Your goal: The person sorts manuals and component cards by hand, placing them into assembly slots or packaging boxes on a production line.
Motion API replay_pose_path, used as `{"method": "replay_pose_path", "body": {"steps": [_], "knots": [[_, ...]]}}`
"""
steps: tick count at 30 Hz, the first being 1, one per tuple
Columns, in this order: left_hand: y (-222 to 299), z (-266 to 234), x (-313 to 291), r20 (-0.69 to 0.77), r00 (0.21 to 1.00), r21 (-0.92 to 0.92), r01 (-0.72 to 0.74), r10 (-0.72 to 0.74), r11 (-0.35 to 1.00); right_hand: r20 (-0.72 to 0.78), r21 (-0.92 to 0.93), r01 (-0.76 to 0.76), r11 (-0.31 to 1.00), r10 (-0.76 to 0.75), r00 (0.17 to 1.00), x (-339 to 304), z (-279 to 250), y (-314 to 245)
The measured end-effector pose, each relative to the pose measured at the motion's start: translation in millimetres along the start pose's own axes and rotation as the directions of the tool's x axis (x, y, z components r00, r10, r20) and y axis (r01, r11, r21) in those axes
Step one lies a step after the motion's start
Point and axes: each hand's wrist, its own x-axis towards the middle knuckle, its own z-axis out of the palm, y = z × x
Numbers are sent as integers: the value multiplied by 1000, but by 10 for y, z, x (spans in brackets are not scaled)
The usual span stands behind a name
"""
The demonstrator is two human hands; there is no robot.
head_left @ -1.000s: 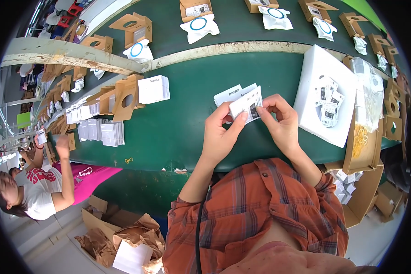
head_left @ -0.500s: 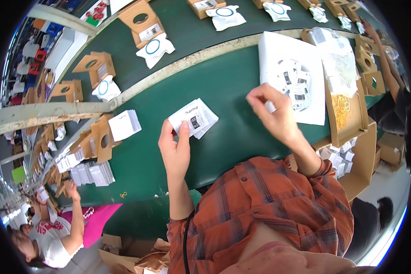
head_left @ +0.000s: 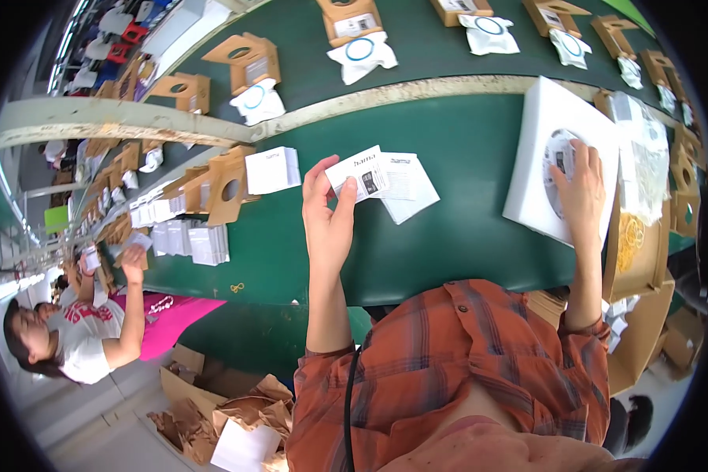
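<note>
My left hand (head_left: 328,224) pinches a small white printed leaflet (head_left: 358,175) between thumb and fingers over the green worktop. Against its right side lie more white leaflets (head_left: 411,193), fanned out; whether my left hand grips these too is not clear. On the right, my right hand (head_left: 584,185) reaches over a white foam block (head_left: 531,181), fingers stretched downward and thumb apart. Below the fingers, small white printed packets (head_left: 558,153) lie in the block's round recess, partly covered by the hand.
A stack of white booklets (head_left: 271,171) stands left, beside brown cartons (head_left: 232,187). Beyond a metal rail, a belt carries cartons and white pouches (head_left: 362,55). A cardboard tray (head_left: 641,263) with yellow rubber bands sits right. Another person (head_left: 94,338) works at far left.
My right hand has moved right onto the packets in the foam block, its fingers unfolding. The leaflets at my left hand have fanned apart. The whole view has shifted.
</note>
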Motion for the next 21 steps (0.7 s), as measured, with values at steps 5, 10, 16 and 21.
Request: {"method": "replay_pose_path", "body": {"steps": [5,10,16,21], "knots": [[145,-221,365,71,984,-148,172,-163,974,-16,-56,9,998,-10,1000,16,-30,16],[-124,-512,1329,-88,995,-31,46,-49,998,-28,-7,22,1000,-22,999,33,7,65],[-694,-873,2608,-209,940,-56,263,-269,963,-113,110,-3,994,15,993,19,33,94],[-914,-893,3202,-193,925,-95,315,-328,944,-163,125,40,991,-19,986,43,26,109]]}}
